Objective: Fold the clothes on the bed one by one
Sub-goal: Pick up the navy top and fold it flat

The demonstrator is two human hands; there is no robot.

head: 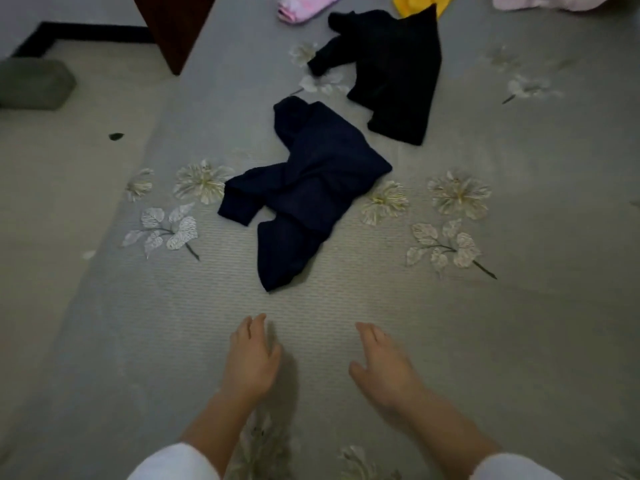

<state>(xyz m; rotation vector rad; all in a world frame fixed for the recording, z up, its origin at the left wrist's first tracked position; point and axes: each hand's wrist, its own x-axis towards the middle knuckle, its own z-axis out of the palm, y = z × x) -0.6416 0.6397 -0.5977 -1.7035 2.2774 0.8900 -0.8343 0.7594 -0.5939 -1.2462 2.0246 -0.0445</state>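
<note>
White sleeves (173, 462) are showing at the bottom edge, with both bare forearms stretching forward over the bed (346, 306). The left hand (251, 358) and the right hand (384, 367) are lying palm-down just above or on the flowered grey cover; which of the two cannot be told. The left fingers (256, 323) are lying loose and close together, and the right fingers (369, 332) are lying straight and relaxed. Both hands are grasping nothing and pointing away from the person.

Just beyond the fingertips and apart from them, a crumpled navy garment (304, 192) is lying in the middle of the bed. Its long axis is running away from the person, its near end is pointing toward the gap between the hands, and one sleeve is sticking out to the left.

Farther off and slightly right, a black garment (391, 74) is lying with the same lengthwise direction and a sleeve stretching left. Behind it, a pink garment (301, 6) and a yellow garment (415, 3) are lying at the top edge.
</note>
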